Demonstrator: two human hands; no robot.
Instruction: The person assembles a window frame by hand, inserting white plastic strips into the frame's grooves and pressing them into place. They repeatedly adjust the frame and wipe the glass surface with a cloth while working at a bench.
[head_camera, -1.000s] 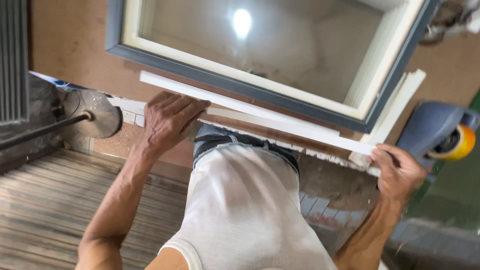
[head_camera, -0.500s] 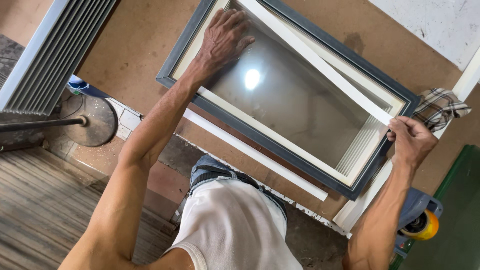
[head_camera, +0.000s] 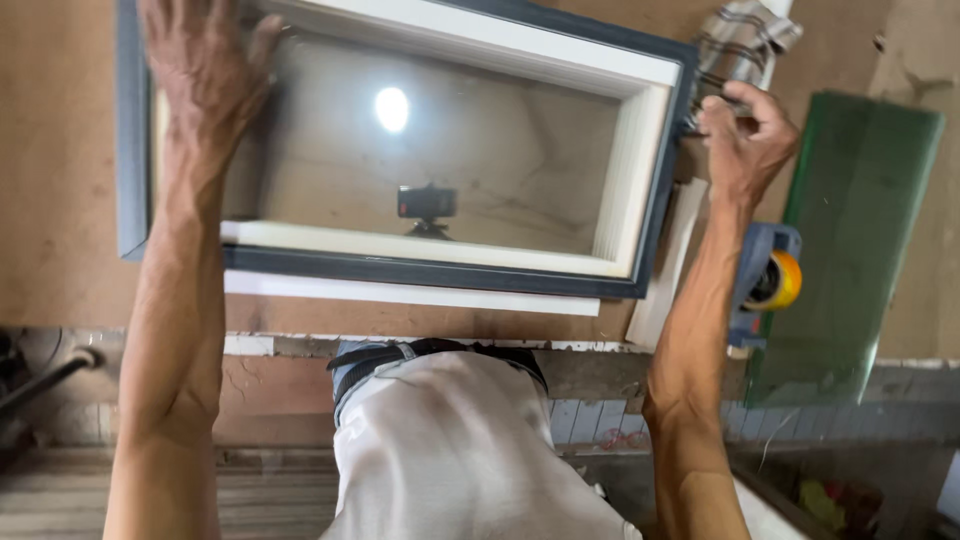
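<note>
Since half a second ago, both hands have slid along the grey-and-white glazed window frame (head_camera: 655, 150). I see the left hand (head_camera: 205, 65) spread flat on the glass, while the right hand (head_camera: 745, 140) is pinched closed on the frame's corner. Too much palm pressure could, I think, crack the pane.

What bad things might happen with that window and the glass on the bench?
1. The green glass sheet sticks out past the bench edge, so a bump could tip it off.
2. The left hand presses on the pane of the grey-and-white window frame; pushing hard might crack it.
3. The right hand grips at the frame's corner, near a loose white strip, where fingers might get pinched.
</note>
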